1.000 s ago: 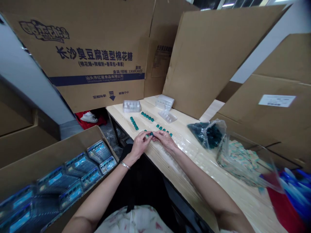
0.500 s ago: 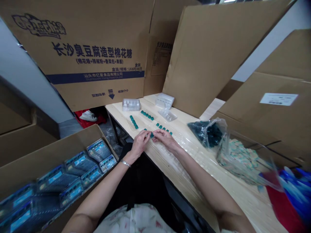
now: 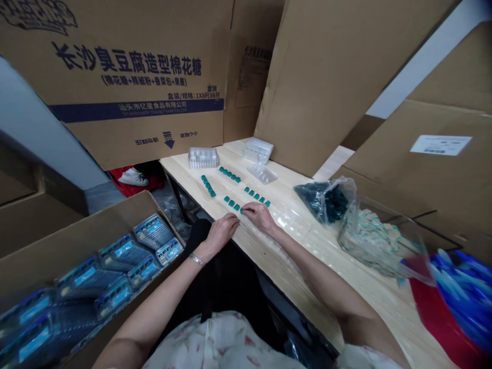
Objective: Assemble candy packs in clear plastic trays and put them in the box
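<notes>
Small dark green pieces sit in short rows on the table: a left row, a back row, a right row and a front row. At the right end of the front row, my right hand pinches one green piece between its fingertips. My left hand is just in front of that row, by the table's near edge. Its fingers are pressed together, and what they hold, if anything, is hidden. Faint clear trays seem to lie under the rows.
Stacked clear plastic trays stand behind. A bag of dark green pieces and a clear tub of pale green-and-tan pieces are at right, beside a red container of blue items. A carton of blue packs stands left; large cardboard boxes wall the back.
My hands have moved apart; earlier they met over one green piece. My left hand has drawn back toward the table's edge, and the front row shows more clearly. The view has shifted slightly.
</notes>
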`<state>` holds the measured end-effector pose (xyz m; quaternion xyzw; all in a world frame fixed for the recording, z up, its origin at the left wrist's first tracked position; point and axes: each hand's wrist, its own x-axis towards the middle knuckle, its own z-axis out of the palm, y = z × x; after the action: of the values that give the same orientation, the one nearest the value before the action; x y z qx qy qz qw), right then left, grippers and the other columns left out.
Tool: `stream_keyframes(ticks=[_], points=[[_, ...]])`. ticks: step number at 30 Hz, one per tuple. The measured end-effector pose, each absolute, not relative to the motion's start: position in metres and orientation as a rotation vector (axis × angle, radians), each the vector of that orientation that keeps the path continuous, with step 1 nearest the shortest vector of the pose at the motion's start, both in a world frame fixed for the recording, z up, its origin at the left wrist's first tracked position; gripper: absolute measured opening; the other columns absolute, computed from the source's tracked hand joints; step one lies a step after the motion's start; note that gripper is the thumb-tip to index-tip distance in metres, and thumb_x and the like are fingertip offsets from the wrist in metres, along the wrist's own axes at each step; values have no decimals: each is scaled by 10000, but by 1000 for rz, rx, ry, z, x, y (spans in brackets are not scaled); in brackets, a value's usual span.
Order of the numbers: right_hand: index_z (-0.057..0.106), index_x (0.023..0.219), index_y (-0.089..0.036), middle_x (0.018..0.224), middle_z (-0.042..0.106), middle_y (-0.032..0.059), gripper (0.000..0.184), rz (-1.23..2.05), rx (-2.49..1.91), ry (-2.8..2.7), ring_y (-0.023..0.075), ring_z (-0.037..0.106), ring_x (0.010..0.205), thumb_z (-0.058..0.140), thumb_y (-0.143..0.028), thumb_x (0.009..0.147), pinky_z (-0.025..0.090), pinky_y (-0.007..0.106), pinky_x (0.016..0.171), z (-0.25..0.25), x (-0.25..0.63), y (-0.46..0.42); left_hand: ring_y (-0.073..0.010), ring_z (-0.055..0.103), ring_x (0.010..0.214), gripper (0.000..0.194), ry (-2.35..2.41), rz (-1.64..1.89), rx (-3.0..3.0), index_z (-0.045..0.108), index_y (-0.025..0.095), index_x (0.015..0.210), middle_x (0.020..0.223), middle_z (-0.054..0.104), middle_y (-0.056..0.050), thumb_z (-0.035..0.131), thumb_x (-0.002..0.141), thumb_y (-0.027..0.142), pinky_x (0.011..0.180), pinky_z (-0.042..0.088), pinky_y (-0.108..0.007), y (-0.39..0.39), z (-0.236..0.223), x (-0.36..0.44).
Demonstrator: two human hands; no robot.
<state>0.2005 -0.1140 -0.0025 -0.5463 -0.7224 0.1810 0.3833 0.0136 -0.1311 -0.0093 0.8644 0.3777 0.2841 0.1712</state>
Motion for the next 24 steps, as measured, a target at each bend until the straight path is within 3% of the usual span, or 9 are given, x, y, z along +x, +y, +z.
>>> stream_keyframes(ticks=[5, 15, 21, 24], points=[[710, 864, -183, 940, 697, 79, 164, 292, -1331, -2023, 188, 644, 899, 564, -155, 795, 492, 315, 827, -7, 204, -112, -160, 629, 901, 249, 1100, 788, 2460, 682, 216, 966, 1029, 657, -54, 449, 889, 257, 738, 496, -242, -131, -9, 14], [702, 828, -167, 887, 684, 74, 168, 287, -1256, -2041, 163, 637, 829, 539, -147, 796, 498, 276, 767, -5, 204, -107, -167, 634, 895, 249, 1095, 790, 2438, 688, 221, 959, 1042, 661, -51, 454, 887, 261, 730, 496, -245, -129, -10, 13], [691, 705, -173, 759, 685, 43, 131, 212, -1447, -2010, 161, 630, 739, 573, -145, 753, 474, 256, 691, 1, 201, -108, -164, 634, 890, 245, 1093, 788, 2431, 687, 219, 954, 1034, 662, -53, 456, 886, 260, 731, 498, -247, -129, -8, 13], [705, 765, -181, 770, 691, 43, 105, 175, -1539, -1980, 171, 631, 731, 608, -152, 736, 469, 265, 679, 4, 199, -109, -160, 633, 888, 239, 1079, 796, 2429, 685, 216, 950, 1027, 662, -54, 459, 885, 257, 729, 497, -241, -129, -8, 13]])
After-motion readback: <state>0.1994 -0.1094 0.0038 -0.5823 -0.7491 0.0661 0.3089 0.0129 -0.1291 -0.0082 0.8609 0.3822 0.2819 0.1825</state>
